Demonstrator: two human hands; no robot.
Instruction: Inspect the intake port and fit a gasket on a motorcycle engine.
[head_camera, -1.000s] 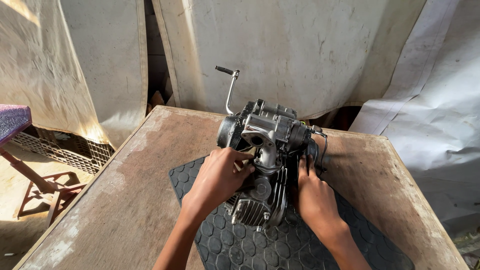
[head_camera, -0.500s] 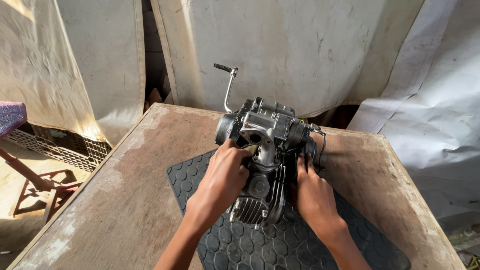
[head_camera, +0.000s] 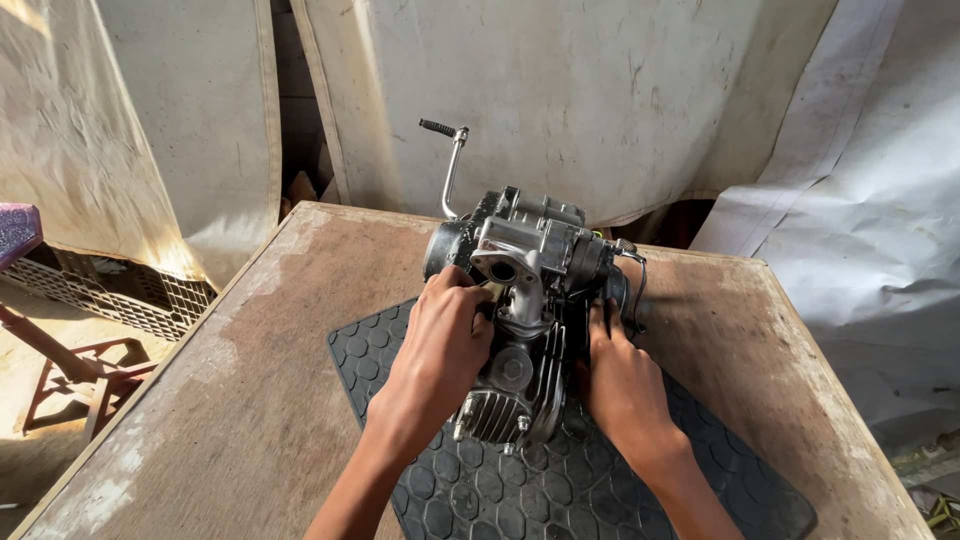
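A small motorcycle engine (head_camera: 525, 310) stands on a black rubber mat (head_camera: 560, 480) at the middle of a worn wooden counter (head_camera: 250, 400). The left hand (head_camera: 440, 345) lies against the engine's left flank, fingers curled about the casing just below the intake port in a closed grip. The right hand (head_camera: 620, 375) presses flat against the engine's right flank, fingers extended upward along the casing; its grip is loose rather than clenched, steadying the engine. The finned cylinder head points toward the person. A kick-start lever (head_camera: 450, 165) rises from the engine's far left side. Pale tarpaulin sheets (head_camera: 600, 90) hang behind the engine; a red metal frame (head_camera: 70, 385) sits on the ground left of the counter.
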